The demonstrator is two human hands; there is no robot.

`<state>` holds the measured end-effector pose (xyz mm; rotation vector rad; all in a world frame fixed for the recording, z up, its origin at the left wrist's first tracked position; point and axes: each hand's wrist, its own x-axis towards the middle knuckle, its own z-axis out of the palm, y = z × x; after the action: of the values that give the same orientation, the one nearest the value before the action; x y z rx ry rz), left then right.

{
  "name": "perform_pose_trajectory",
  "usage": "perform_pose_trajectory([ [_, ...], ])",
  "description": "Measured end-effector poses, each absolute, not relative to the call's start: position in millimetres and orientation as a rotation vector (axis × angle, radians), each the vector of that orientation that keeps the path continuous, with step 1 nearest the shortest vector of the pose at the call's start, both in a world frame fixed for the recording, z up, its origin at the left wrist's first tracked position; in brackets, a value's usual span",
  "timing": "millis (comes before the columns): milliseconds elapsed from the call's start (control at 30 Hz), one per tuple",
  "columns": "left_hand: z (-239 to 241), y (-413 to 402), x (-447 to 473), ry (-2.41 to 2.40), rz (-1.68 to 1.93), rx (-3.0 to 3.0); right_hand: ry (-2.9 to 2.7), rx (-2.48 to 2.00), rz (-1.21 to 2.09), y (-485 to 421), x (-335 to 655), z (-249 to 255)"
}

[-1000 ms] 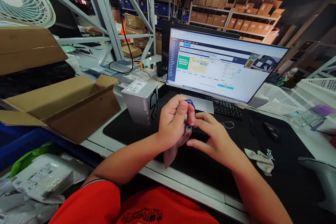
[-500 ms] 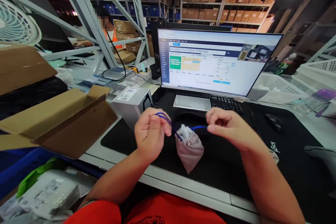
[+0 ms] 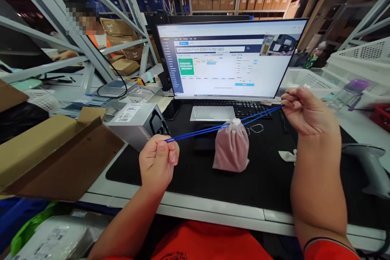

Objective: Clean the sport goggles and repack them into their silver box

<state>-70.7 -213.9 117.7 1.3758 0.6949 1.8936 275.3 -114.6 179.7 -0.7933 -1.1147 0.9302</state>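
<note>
A pinkish-grey drawstring pouch point(image 3: 231, 150) hangs or stands over the black desk mat point(image 3: 189, 178), its neck gathered tight with a bit of white stuff at the mouth. Blue drawstrings point(image 3: 198, 131) run taut from the neck to both sides. My left hand point(image 3: 158, 160) is closed on the left end of the drawstring. Higher and farther right, my right hand point(image 3: 307, 111) pinches the other end. Behind the pouch are an open silver-white box point(image 3: 212, 113) and a thin clear loop point(image 3: 256, 128). Whether the pouch touches the mat I cannot tell.
A grey printed box point(image 3: 137, 124) and an open cardboard carton point(image 3: 61, 154) stand at left. A monitor point(image 3: 213, 65) and keyboard point(image 3: 250, 109) are behind. On the right lie a scanner point(image 3: 367, 166) and white baskets point(image 3: 359, 65). A co-worker point(image 3: 91, 28) is beyond the frame.
My hands have moved far apart, the right one up and outward, pulling the blue drawstrings straight. The pouch's mouth has drawn closed and the pouch has turned more upright. The view has shifted.
</note>
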Motion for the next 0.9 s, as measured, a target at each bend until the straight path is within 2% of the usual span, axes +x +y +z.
perform_pose_trajectory([
  [167,119.4,-210.5,-56.4,0.591,1.823,1.608,-1.321,-0.919,0.86,-134.5,254.2,179.3],
  [300,120.4,-207.6,-34.7,0.501,1.619,1.717,-1.6,-0.99,0.837,-164.3,221.6,181.4],
  [533,113.0,-219.6,-6.5,0.101,1.155,1.396,-1.45,-1.144,0.752,-165.2,260.0,183.0],
  [700,92.5,-240.1,12.7,0.004,0.725,1.6,-1.554,-1.474,0.942,-169.8,288.6,153.9],
  [800,84.6,-248.8,22.1,0.033,0.642,1.877,-1.773,-1.611,1.147,-182.4,282.7,131.1],
  [900,81.3,-255.5,24.6,0.316,0.668,2.39,-1.97,-1.646,1.267,-190.8,272.3,115.5],
])
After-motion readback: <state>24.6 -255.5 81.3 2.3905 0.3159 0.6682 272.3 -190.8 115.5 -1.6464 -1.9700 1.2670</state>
